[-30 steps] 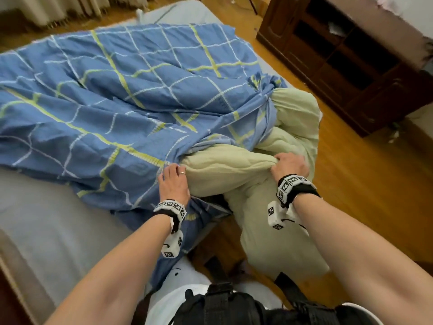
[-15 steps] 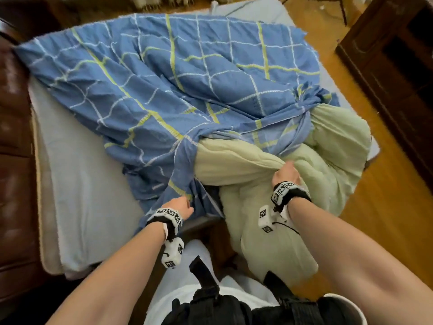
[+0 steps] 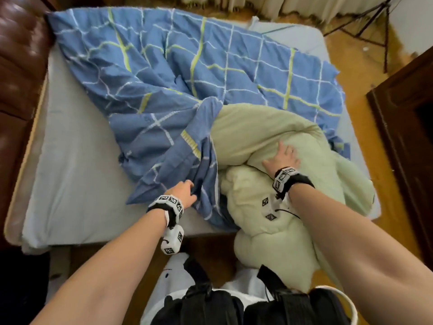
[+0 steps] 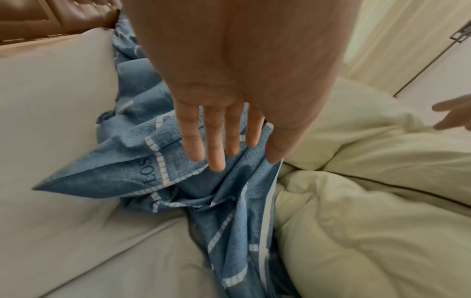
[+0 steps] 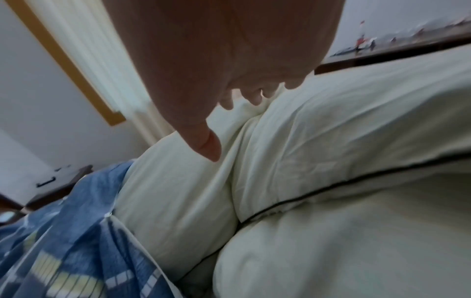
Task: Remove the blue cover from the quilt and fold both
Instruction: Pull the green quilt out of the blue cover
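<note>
The blue checked cover (image 3: 187,73) lies crumpled across the bed, its open end bunched near the front edge. The pale green quilt (image 3: 269,219) bulges out of that opening and hangs over the bed's front right corner. My left hand (image 3: 185,191) lies with straight fingers on the cover's bunched edge (image 4: 229,211); the left wrist view shows the fingers (image 4: 216,145) flat on the blue cloth. My right hand (image 3: 283,156) rests spread on a fold of the quilt (image 5: 331,181), holding nothing. The blue cover (image 5: 63,242) lies just left of that fold.
The bed's grey sheet (image 3: 70,184) is bare at the front left. A brown leather headboard (image 3: 18,66) runs along the left. A dark wood cabinet (image 3: 410,137) stands at the right across the wood floor (image 3: 360,66). A tripod (image 3: 375,26) stands beyond the bed.
My right hand has let go of the quilt fold it gripped and now lies flat on it. My left hand's fingers have straightened on the cover's edge. More quilt is out.
</note>
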